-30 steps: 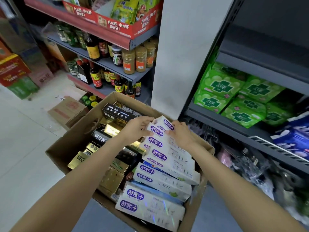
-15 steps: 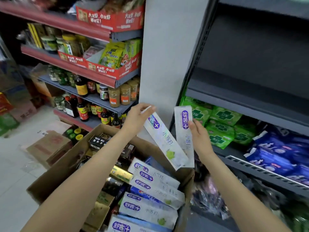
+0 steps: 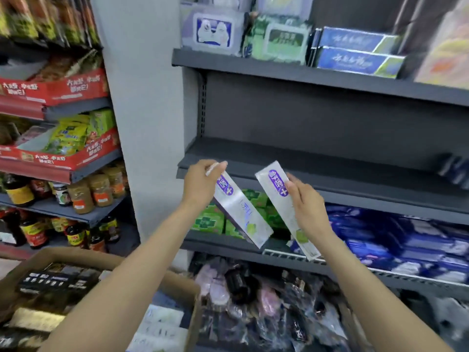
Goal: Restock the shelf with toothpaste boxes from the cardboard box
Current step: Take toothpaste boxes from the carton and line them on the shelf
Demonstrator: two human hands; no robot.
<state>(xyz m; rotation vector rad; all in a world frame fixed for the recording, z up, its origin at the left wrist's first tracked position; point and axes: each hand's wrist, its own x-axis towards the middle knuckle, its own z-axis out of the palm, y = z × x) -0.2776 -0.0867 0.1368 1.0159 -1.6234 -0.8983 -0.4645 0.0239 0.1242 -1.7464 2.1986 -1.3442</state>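
You are gripping one long, glossy white toothpaste box (image 3: 241,214) in your left hand (image 3: 200,184) and another (image 3: 286,209) in your right hand (image 3: 304,201), both tilted before the dark metal shelf (image 3: 330,171), above the brown cardboard box (image 3: 177,280).

Two hands are up in front of the shelving, the left hand (image 3: 200,185) and the right hand (image 3: 308,203), and each holds one white toothpaste box, the left toothpaste box (image 3: 241,214) and the right toothpaste box (image 3: 276,185), which makes two boxes in the air. One open cardboard box (image 3: 177,280) sits at the lower left with at least three more white boxes (image 3: 162,323) showing in it, though blur hides the exact count. On the top dark shelf (image 3: 304,74) lie two blue boxes (image 3: 355,50) stacked one on the other, beside one pale pack (image 3: 213,30) and one green pack (image 3: 279,39).
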